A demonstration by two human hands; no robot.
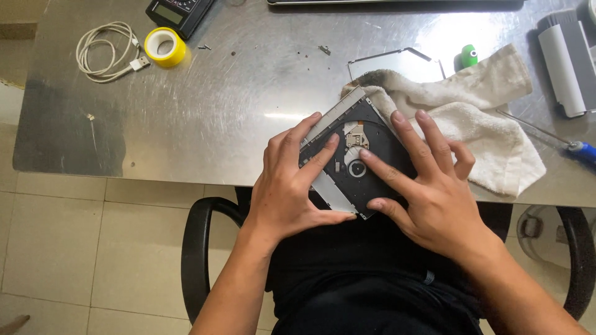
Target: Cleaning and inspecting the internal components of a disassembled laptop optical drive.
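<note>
My left hand [288, 186] and right hand [428, 186] press flat, fingers spread, on the optical drive [354, 158] (cover off). It lies diagonally at the table [217, 105] edge, left hand on its near-left rail.

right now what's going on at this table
A seated person has both hands flat on a slim black optical drive at the near edge of a steel table. The left hand presses its silver side, and the right hand covers the other half. The drive partly rests on a white towel. A screwdriver lies to the right, with yellow tape and a white cable at the far left.
</note>
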